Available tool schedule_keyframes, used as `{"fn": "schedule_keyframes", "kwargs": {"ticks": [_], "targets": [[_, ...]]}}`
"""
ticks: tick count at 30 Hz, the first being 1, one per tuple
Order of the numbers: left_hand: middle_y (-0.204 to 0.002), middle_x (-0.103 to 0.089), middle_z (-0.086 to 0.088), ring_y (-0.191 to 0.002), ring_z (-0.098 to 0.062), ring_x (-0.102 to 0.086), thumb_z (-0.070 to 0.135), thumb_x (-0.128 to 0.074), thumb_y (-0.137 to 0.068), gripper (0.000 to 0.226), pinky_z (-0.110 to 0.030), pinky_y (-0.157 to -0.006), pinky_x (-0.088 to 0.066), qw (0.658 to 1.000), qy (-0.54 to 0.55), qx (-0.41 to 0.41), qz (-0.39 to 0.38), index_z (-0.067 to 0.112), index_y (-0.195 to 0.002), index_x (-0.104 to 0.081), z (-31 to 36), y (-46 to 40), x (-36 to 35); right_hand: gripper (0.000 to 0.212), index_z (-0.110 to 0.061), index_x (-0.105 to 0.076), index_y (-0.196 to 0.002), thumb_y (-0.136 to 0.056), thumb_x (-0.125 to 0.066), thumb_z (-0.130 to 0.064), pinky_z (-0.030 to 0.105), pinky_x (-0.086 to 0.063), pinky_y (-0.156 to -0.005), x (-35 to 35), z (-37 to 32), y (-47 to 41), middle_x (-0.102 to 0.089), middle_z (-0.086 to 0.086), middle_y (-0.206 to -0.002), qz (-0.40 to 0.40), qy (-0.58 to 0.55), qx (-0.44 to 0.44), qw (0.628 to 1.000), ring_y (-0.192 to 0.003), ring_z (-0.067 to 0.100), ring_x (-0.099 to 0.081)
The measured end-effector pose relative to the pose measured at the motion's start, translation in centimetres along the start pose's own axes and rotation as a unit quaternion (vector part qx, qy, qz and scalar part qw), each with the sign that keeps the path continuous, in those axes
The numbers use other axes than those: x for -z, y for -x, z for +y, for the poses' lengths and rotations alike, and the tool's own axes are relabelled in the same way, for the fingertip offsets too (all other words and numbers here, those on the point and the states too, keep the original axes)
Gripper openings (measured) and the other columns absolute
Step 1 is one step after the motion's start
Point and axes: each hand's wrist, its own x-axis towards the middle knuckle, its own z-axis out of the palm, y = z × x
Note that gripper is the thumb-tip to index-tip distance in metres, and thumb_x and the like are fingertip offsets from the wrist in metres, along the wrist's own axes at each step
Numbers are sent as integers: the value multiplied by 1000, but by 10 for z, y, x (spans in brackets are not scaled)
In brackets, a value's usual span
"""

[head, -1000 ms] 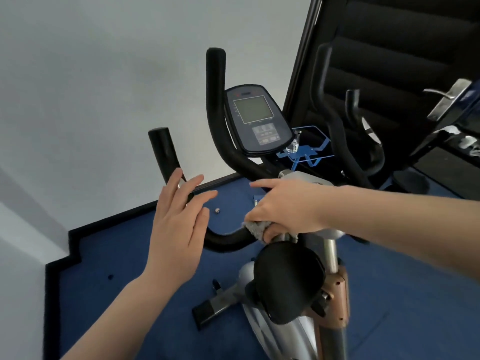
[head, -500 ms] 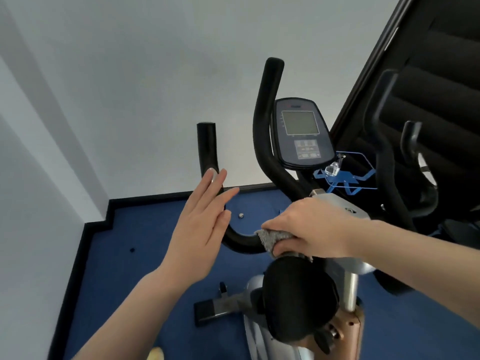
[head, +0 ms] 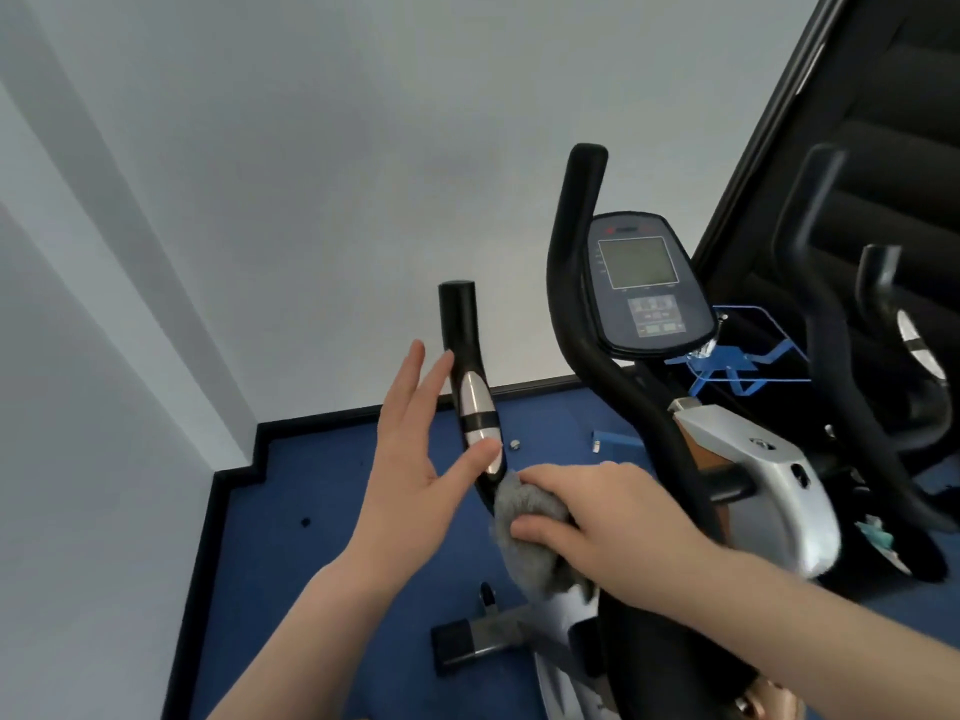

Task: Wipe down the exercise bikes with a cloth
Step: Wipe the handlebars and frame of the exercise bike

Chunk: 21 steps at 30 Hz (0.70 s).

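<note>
An exercise bike stands in front of me, with a black left handlebar [head: 462,350] carrying a silver pulse sensor, a taller right handlebar [head: 576,262], and a dark console [head: 644,288]. My right hand [head: 613,517] is shut on a grey cloth [head: 530,532] pressed against the lower bend of the left handlebar. My left hand [head: 415,459] is open with fingers spread, just left of that handlebar, its thumb tip touching the sensor. The black saddle [head: 670,657] sits below my right forearm.
A second bike's black handlebars [head: 831,356] stand at right beside a dark door. A blue bracket [head: 743,366] lies behind the console. Blue carpet [head: 311,563] covers the floor, with small screws on it. White walls close in at left and ahead.
My right hand has slid the cloth leftward along the handlebar bend, toward the left grip. My left hand stays open beside the grip. The view has shifted, moving the bike right in frame.
</note>
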Motion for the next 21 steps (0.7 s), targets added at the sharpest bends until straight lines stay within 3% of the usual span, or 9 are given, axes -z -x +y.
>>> {"fn": "schedule_keyframes", "kwargs": {"ticks": [5, 9, 14, 18, 21], "targets": [[-156, -1, 28, -142, 5, -4, 40, -59, -88, 73, -25, -110, -17, 997, -46, -44, -42, 44, -147, -15, -2, -22, 11, 27, -33, -65, -96, -86, -51, -54, 31, -52, -77, -11, -30, -20, -70, -11, -87, 54, -146, -139, 978, -83, 7, -64], [-156, -5, 26, -141, 8, -6, 31, -58, -90, 74, -8, -111, -10, 997, -51, -46, -37, 38, -148, -14, 3, -54, 17, 26, -29, -67, -87, -87, -53, -50, 33, -52, -76, -5, -44, -41, -71, -10, -81, 112, -221, -189, 950, -80, 9, -65], [-150, -30, 19, -139, 9, -17, 30, -44, -97, 47, -16, -114, -15, 995, -47, -60, -63, 33, -142, -33, 12, -87, 25, 29, -17, -62, -78, -91, -49, -38, 42, -52, -72, 15, -55, -94, -68, -1, -72, 198, -212, -189, 938, -70, 18, -65], [-138, -44, 25, -131, 8, -33, 38, -38, -95, 40, -22, -111, -29, 995, -13, -49, -90, 37, -135, -43, 10, -95, 39, 21, -22, -61, -89, -92, -48, -39, 42, -52, -74, 11, -59, -108, -68, -4, -74, 255, -261, -160, 917, -72, 12, -64], [-133, -48, 24, -127, 2, -42, 37, -39, -95, 38, -27, -107, -36, 994, 20, -50, -99, 36, -134, -44, 5, -90, 46, 16, -30, -61, -106, -92, -54, -31, 32, -54, -77, 12, -60, -113, -70, -13, -83, 302, -284, -121, 902, -79, 3, -65]]}}
